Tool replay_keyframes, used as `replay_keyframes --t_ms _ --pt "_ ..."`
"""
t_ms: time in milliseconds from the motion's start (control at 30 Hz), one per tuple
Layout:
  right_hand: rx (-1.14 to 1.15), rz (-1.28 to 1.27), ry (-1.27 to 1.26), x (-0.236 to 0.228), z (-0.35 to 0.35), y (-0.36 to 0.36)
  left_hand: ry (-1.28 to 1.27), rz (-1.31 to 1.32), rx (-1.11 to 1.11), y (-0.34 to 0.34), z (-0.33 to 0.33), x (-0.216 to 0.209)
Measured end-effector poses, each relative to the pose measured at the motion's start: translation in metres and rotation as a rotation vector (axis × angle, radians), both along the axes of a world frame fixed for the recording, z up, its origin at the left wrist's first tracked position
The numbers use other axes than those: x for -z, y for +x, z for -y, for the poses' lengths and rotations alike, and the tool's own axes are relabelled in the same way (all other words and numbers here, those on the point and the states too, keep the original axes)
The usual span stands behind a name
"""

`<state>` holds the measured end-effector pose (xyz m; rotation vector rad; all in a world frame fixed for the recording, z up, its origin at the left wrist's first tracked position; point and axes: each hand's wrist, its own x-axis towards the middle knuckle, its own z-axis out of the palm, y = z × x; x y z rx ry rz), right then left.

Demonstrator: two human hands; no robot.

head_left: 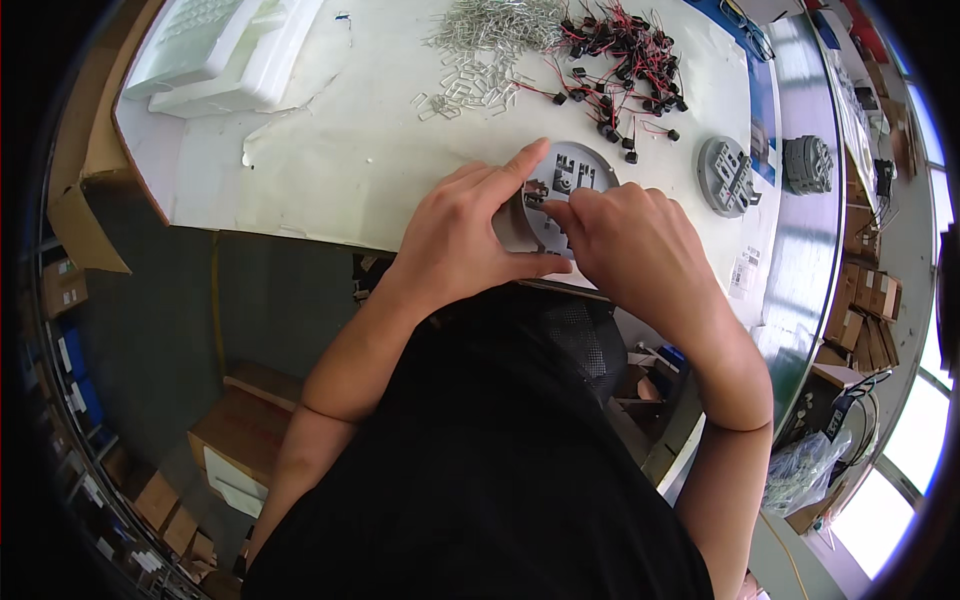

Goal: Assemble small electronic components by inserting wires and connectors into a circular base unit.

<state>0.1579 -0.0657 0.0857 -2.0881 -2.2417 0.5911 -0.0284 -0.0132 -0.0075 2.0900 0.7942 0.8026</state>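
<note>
right hand (635,235): curled fingers mostly hidden under its own back; whether anything is pinched cannot be told. round gray part (568,182): near right portion covered by this hand, left rim partly covered by the left hand (455,240). dark detail (537,192) at the right fingertips: too small to identify. heap of metal clips (500,35) and black pieces with red wires (635,65): far ends cut off. white foam tray (250,60), far left: also cut. label (745,270) at right: print too small to read. plastic bag (805,470), near right: contents indistinct.
</note>
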Motion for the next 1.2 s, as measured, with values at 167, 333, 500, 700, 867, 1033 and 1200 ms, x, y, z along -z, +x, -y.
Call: replay_keyframes --t_ms 167,333,500,700,867,1033,1200 --pt "0.008 0.051 0.029 0.000 0.002 -0.005 -0.008 -0.016 0.009 -0.002 0.001 0.001" --pt "-0.014 0.069 0.005 -0.001 0.002 0.000 0.010 -0.004 0.004 -0.003 0.003 0.002" --pt "-0.008 -0.057 -0.090 0.009 -0.004 0.015 0.040 -0.008 0.004 -0.003 0.005 0.003" --pt "0.045 -0.003 -0.059 0.011 0.005 0.014 0.029 -0.010 0.007 -0.003 0.004 0.003" --pt "0.068 -0.175 -0.079 0.020 0.002 0.024 0.016 -0.014 0.004 -0.003 0.004 0.003" --pt "0.060 -0.114 -0.044 0.017 0.002 0.014 -0.007 -0.051 0.010 -0.005 0.005 -0.001" --pt "-0.011 0.107 0.011 0.001 0.009 0.002 0.038 -0.042 0.112 -0.006 -0.003 -0.008"
